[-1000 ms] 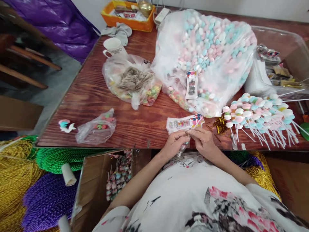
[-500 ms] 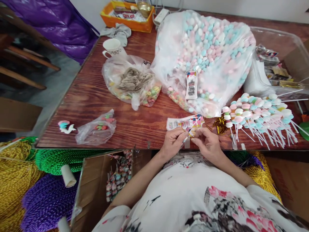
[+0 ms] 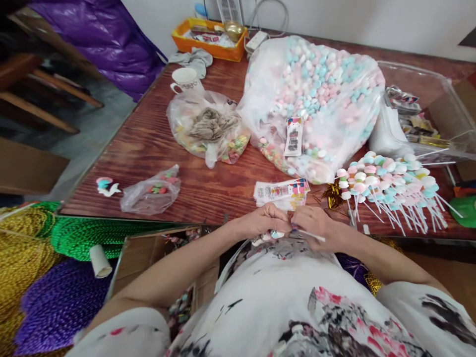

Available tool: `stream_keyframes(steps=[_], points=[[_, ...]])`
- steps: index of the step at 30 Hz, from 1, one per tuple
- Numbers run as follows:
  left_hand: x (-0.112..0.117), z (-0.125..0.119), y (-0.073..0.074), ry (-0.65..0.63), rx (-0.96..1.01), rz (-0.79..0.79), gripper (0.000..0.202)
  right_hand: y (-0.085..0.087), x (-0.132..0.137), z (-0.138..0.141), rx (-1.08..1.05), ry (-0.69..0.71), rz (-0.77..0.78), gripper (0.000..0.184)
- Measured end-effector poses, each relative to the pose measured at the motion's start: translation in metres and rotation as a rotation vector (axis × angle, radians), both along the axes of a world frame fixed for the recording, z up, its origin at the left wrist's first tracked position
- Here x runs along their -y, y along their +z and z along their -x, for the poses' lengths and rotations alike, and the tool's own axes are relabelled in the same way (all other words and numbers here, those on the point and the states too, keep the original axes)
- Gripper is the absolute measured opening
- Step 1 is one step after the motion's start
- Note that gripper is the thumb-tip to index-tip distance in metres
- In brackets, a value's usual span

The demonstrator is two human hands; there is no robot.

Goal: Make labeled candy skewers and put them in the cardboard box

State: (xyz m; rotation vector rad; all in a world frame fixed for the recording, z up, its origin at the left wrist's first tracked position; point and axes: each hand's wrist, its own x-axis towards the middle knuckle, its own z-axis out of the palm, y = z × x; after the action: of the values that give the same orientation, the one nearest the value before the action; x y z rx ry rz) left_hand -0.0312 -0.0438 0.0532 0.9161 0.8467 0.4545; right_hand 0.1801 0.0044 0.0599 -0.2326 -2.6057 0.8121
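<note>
At the lower centre of the frame, just at the desk [image 3: 208, 191] edge, a candy stick [image 3: 274, 234] is held by the left hand [image 3: 260, 224] and the right hand [image 3: 316, 225], each grip closed on it. Its fastening seems to be in hand. A firm, steady pinch is probably called for next.

At the desk [image 3: 148, 144] edge, the left grip [image 3: 265, 221] and right grip [image 3: 317, 224] touch, both pinching a candy stick [image 3: 311, 235], just beside a stack of labels [image 3: 280, 191].

left hand [image 3: 266, 222] pinched | right hand [image 3: 316, 225] pinched | fingertips touching, forearms converging
</note>
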Motion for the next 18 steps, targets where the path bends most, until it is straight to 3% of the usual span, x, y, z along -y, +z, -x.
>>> stream_keyframes(steps=[2,5,10,18], points=[[-0.001,0.002,-0.001,-0.113,0.048,0.086,0.027,0.007,0.008,-0.003,-0.057,0.068,-0.299,0.017],[-0.006,0.002,-0.003,-0.271,0.091,0.147,0.021,0.012,0.014,-0.005,-0.132,0.146,-0.502,0.017],[-0.019,0.004,0.002,-0.424,0.095,0.044,0.019,0.012,0.012,-0.002,-0.196,0.149,-0.53,0.018],[-0.03,0.001,0.006,-0.481,0.08,-0.19,0.017,0.01,0.005,0.002,-0.104,0.165,-0.572,0.012]])
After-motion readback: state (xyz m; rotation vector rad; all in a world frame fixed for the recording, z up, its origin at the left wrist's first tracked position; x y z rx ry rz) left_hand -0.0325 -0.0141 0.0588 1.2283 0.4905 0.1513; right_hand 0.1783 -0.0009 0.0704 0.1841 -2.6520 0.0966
